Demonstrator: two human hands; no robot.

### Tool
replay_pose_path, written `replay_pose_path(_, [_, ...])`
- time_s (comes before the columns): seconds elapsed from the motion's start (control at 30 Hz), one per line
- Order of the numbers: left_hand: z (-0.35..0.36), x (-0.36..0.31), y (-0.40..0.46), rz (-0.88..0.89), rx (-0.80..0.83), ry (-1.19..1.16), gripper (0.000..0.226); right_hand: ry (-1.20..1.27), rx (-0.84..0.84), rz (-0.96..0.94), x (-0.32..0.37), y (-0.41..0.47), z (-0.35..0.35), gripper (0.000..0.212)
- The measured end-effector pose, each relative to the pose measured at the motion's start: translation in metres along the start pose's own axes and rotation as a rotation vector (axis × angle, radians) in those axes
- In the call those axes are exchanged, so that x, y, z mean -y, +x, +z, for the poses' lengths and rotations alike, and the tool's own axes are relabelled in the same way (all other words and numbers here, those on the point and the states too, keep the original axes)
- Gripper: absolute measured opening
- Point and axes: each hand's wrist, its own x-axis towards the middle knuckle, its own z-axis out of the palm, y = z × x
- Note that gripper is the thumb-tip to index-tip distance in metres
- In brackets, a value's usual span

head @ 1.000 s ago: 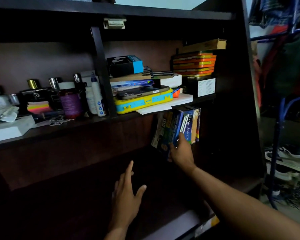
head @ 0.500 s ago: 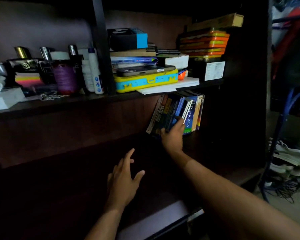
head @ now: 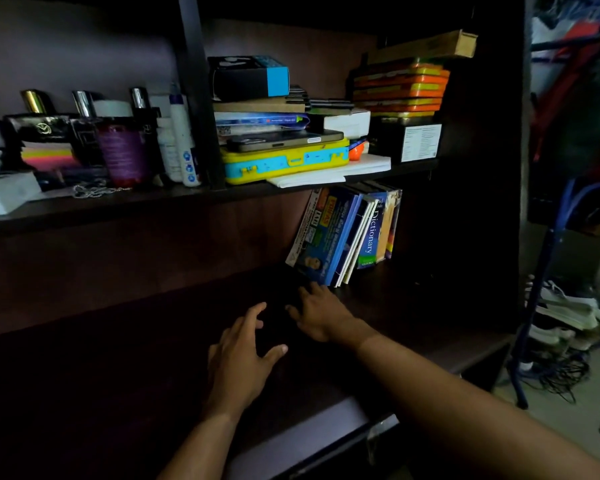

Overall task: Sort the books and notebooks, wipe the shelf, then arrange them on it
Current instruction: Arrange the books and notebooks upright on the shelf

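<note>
Several books [head: 347, 233] stand leaning to the right at the back of the dark lower shelf [head: 160, 341]; a blue Dictionary spine [head: 371, 233] shows among them. My right hand [head: 321, 315] lies just below the front book's bottom edge, fingers spread on the shelf, holding nothing. My left hand [head: 239, 358] hovers over the dark shelf to the left, fingers spread and empty.
The upper shelf [head: 153, 199] carries bottles [head: 181, 140], a purple jar [head: 123, 154], a yellow-and-blue case [head: 284, 161] under stacked boxes, and orange tins [head: 400, 86]. To the right, beyond the shelf's side wall, a blue stand [head: 541, 271] and shoes [head: 565, 313] sit on the floor.
My right hand came off the books' spines and dropped to the shelf below them. My left hand shifted right, nearer the right hand. The view tilted downward.
</note>
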Motion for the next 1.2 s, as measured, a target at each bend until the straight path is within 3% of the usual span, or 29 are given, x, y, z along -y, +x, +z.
replay_pose_path(0.1, [0.001,0.002,0.000,0.003,0.014,0.007,0.075,-0.002,0.075,0.009,0.001,0.011,0.003,0.077])
replay_pose_path(0.2, [0.002,0.003,0.001,0.008,0.023,0.021,0.072,0.013,0.077,0.009,0.003,0.021,0.003,0.081])
replay_pose_path(0.43, [-0.001,0.001,0.002,0.021,0.060,0.103,0.058,0.315,-0.157,-0.053,0.013,-0.030,-0.015,0.039])
replay_pose_path(0.63, [-0.012,-0.023,-0.018,0.145,0.104,0.166,0.037,0.457,-0.341,-0.038,-0.006,-0.173,-0.059,0.029])
replay_pose_path(0.7, [-0.005,-0.045,-0.035,0.216,0.096,0.091,0.033,0.482,-0.392,0.038,-0.025,-0.235,-0.084,0.026])
replay_pose_path(0.8, [0.026,-0.121,-0.071,0.344,0.160,-0.098,0.031,0.425,-0.422,0.125,-0.064,-0.327,-0.119,0.019])
replay_pose_path(1.0, [0.089,-0.321,-0.181,0.762,0.564,-0.286,0.028,0.180,-0.469,0.352,-0.122,-0.502,-0.189,0.021])
replay_pose_path(1.2, [0.121,-0.416,-0.268,0.876,0.740,-0.339,0.047,0.075,-0.521,0.585,-0.147,-0.637,-0.231,0.016])
